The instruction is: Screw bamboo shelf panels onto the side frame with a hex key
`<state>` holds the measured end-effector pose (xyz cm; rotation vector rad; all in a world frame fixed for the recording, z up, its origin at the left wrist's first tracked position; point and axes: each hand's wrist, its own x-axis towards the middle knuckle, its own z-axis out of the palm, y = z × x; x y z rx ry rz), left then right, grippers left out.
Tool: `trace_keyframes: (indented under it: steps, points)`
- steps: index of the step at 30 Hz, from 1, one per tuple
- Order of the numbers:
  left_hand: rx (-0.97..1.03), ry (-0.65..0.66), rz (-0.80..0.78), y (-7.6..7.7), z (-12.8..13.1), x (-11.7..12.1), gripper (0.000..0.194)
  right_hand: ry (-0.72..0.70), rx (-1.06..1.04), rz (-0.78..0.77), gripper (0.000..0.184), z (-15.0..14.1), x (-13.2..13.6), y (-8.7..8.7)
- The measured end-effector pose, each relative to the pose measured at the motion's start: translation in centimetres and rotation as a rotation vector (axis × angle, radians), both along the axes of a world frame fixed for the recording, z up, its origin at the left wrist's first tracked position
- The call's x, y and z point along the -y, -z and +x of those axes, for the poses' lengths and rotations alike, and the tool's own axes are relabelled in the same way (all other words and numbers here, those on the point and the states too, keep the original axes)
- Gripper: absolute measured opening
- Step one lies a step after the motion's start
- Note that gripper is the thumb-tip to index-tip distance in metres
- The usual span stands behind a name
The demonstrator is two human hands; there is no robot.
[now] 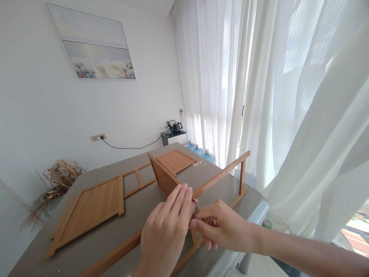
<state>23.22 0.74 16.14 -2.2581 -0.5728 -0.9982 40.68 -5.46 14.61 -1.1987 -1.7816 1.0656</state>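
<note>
The person's left hand lies over a wooden frame near the middle of the table, its fingers straight and close together; the thumb is hidden, so whether it clamps the wood cannot be told. The right hand pinches a small bent grey tool between thumb and index finger, while the other fingers curl loosely beneath. The frame stands on the table, with one end reaching to the right. An upright panel rises just beyond the left hand, and its meeting with the frame is covered by the fingers.

The two hands seem to need different work: firm, even support from the left, fine control from the right. The tool probably handles best square to the wood and fully seated, with light pressure along its axis (its tip is too hidden to judge the fit). Small movements from the fingers suit this close space better than a sweep of the forearm. A sideways push could make the tool slip or lean the upright panel, so the left palm does well to bear down close to the joint, fingertips clear of the tool's swing.

On the left, a flat panel lies on the table; a smaller panel lies at the far side, behind the upright one.
</note>
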Motion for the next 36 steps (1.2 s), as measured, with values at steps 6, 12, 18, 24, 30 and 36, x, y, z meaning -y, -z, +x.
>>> trace_keyframes:
  steps: [6,12,18,24,30,36]
  points:
    - [-0.007,-0.006,-0.006,0.0,0.0,0.0,0.031,0.060,0.139,0.241,0.037,-0.4,0.0,0.2]
    - [-0.004,0.000,0.006,-0.1,0.1,0.1,0.030,0.103,0.151,0.285,0.039,-0.6,0.1,0.9]
    - [-0.002,-0.004,0.010,-0.2,0.1,0.1,0.030,0.174,0.148,0.305,0.041,-1.2,0.3,1.3]
    - [0.028,0.005,0.028,-0.2,0.1,0.0,0.030,0.204,0.078,0.188,0.051,-2.0,0.6,0.8]
    - [0.019,0.011,0.013,-0.2,0.1,0.0,0.030,0.204,0.071,0.215,0.052,-1.9,0.6,1.1]
    - [0.036,0.004,0.013,-0.4,0.2,0.1,0.029,0.160,0.132,0.274,0.045,-1.8,1.4,0.5]
